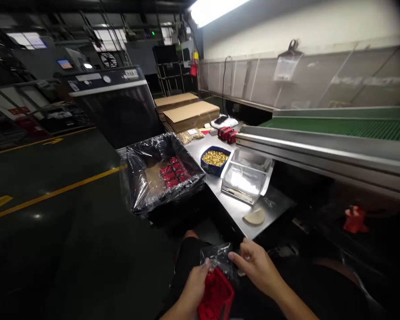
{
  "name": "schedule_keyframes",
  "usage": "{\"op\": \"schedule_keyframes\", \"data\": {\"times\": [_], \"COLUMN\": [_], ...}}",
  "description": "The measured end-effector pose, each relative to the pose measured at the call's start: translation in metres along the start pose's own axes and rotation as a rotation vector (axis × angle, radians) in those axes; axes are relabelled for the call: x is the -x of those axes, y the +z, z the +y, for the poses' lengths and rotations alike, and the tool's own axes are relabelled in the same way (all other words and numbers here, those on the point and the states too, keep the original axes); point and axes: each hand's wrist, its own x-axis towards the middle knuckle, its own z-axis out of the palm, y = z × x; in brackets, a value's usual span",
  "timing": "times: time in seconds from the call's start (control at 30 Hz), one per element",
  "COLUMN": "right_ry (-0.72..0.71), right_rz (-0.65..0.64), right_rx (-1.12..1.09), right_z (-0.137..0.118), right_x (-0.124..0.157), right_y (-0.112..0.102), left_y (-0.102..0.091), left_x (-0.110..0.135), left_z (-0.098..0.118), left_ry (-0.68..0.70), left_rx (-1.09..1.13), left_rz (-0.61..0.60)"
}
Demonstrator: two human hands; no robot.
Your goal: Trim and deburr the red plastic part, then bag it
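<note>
red part sits low at 6 o'clock, over the person's lap, with a small clear bag right above it and touching it. left hand is closed around the red part and also pinches the bag's near edge. right hand pinches the bag's other edge with thumb and finger, so the bag is pulled open between the two hands. the bag is thin and slippery - i think it could slip out of a pinch, or tear if the hard red corner snags it. the part is held over the lap and not over the table, so if the grip slips it could drop down to the dark floor. up at 11 o'clock a box lined with black plastic holds two short rows of bagged red parts, with lots of room left. at 12 o'clock a blue bowl is full of little gold pieces - a bump could spill them. just to its right a clear tray holds what looks like a heap of clear bags. more red parts lie farther back on the table, near flat cardboard.
</note>
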Motion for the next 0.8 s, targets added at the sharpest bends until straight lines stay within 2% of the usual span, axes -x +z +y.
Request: {"op": "schedule_keyframes", "data": {"times": [0.1,0.27,0.33,0.47,0.6,0.7,0.8], "right_ry": [0.019,0.075,0.037,0.028,0.032,-0.036,-0.023], "right_rz": [-0.096,-0.298,-0.302,-0.199,-0.307,-0.337,-0.196], "right_rx": [-0.003,-0.038,-0.032,-0.057,-0.202,0.082,0.396], "right_z": [-0.011,-0.015,-0.012,-0.011,-0.017,-0.009,0.014], "right_x": [0.006,0.01,0.009,0.008,0.008,0.007,0.008], "right_y": [0.002,0.021,0.028,0.037,0.031,0.024,0.027], "left_y": [-0.001,0.0,-0.001,-0.004,-0.007,-0.01,-0.012], "left_x": [0.006,0.01,0.01,0.008,0.005,0.005,0.013], "left_z": [-0.011,-0.005,-0.004,-0.007,-0.01,-0.011,-0.01], "left_ry": [0.007,0.046,0.058,0.056,0.016,-0.048,-0.106], "left_rx": [0.034,0.024,-0.012,-0.102,-0.193,-0.25,-0.261], "left_rz": [-0.038,-0.05,-0.03,0.029,0.108,0.195,0.29]}}
